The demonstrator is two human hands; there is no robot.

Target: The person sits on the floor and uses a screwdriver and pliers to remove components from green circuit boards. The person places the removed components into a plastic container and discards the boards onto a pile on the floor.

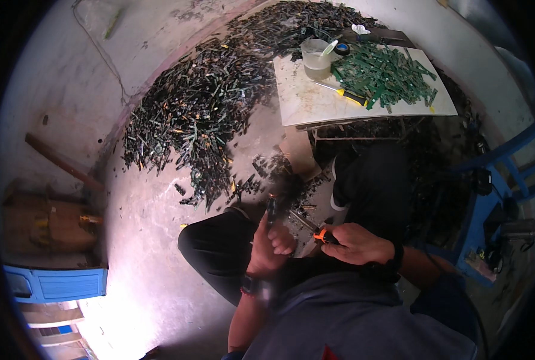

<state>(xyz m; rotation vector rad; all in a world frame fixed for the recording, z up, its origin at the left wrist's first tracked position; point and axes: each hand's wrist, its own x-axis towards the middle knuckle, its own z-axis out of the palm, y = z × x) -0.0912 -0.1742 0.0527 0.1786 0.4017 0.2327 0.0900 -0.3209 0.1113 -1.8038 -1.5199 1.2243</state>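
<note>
My left hand (270,245) is closed, thumb up, around a dark, narrow strip-like piece (272,211). The upper end of that piece is blurred, so its exact kind does not show. My right hand (360,243) grips the orange-and-black handle of a screwdriver (322,235). Its metal shaft slants up and left toward my left hand; whether the tip touches the dark piece I cannot tell. Both hands are low over my lap, between my spread knees. Dark scraps (270,165) lie on the floor just beyond them.
A wide heap of dark strips (201,108) covers the floor ahead and left. On a low white-topped table (291,108) are green strips (384,72), a plastic cup of liquid (316,60), a tape roll (342,49) and a yellow-black screwdriver (351,96). Blue chairs (489,207) stand right.
</note>
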